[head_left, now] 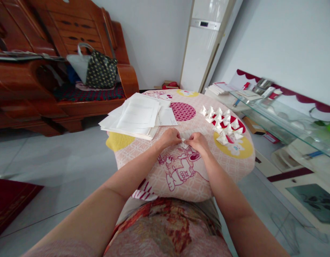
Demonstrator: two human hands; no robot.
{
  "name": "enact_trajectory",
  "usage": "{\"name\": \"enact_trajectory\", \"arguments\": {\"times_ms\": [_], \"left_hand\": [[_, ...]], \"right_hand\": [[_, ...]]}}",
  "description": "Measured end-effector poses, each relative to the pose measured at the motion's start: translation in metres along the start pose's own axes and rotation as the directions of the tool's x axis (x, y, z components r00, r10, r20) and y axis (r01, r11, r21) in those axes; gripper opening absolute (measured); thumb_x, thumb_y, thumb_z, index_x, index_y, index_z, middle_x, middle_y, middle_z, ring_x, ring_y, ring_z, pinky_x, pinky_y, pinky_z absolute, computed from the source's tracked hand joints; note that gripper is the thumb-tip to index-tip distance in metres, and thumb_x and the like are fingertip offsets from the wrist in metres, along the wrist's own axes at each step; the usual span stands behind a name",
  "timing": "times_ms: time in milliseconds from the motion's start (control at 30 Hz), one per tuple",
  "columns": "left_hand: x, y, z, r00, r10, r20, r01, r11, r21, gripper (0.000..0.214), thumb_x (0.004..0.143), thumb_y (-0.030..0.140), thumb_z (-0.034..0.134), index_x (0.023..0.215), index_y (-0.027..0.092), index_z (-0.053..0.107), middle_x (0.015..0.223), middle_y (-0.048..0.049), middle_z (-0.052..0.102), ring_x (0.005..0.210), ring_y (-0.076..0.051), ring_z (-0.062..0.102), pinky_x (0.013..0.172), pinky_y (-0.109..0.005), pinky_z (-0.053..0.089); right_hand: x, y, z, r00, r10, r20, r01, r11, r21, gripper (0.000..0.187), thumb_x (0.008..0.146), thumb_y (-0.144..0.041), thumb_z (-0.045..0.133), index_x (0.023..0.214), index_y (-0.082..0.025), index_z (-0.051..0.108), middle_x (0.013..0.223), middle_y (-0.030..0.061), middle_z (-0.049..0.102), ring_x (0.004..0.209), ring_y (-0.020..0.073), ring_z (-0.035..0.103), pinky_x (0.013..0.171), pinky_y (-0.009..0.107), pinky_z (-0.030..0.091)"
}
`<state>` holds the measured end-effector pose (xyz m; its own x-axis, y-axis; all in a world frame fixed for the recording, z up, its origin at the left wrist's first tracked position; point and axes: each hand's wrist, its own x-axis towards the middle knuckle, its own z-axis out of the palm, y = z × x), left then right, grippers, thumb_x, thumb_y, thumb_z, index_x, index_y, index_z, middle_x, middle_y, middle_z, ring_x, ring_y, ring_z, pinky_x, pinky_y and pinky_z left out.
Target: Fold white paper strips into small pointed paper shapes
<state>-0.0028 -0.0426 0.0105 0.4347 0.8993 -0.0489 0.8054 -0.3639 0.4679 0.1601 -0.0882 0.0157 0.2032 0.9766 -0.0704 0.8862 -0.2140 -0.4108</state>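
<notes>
A: How is the small folded paper (184, 144) best handled?
B: Judgement: light, even pinch from both sides, edges kept level, creases pressed gently lest the paper tear.
A: Position relative to fingers?
B: Between the fingertips of both hands; whether it touches the tablecloth (240, 165), cannot tell. Left hand (169, 137) and right hand (199, 142) each pinch one side of it
</notes>
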Motion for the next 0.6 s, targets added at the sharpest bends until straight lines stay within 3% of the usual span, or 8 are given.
{"name": "enact_trajectory", "arguments": {"times_ms": [200,600], "left_hand": [[-0.0024,0.0008,0.0031,0.998,0.011,-0.062,-0.008,0.999,0.046,0.021,0.082,0.031,0.072,0.093,0.015,0.081,0.084,-0.0074,0.077,0.075,-0.018,0.066,0.066,-0.025,0.045],[-0.0021,-0.0009,0.0054,0.999,0.007,-0.053,-0.006,1.000,0.010,0.021,0.080,0.035,0.072,0.089,0.016,0.079,0.082,-0.0071,0.075,0.072,-0.018,0.064,0.061,-0.025,0.040]], "right_hand": [[0.0014,0.0023,0.0025,1.000,-0.012,-0.005,0.012,1.000,-0.003,0.026,0.081,-0.042,0.078,0.086,-0.017,0.078,0.086,0.0094,0.078,0.078,0.0204,0.070,0.063,0.027,0.040],[0.0004,0.0014,0.0008,1.000,-0.008,-0.002,0.008,1.000,0.013,0.027,0.079,-0.044,0.079,0.083,-0.017,0.076,0.080,0.0086,0.076,0.075,0.0203,0.068,0.060,0.027,0.038]]}}
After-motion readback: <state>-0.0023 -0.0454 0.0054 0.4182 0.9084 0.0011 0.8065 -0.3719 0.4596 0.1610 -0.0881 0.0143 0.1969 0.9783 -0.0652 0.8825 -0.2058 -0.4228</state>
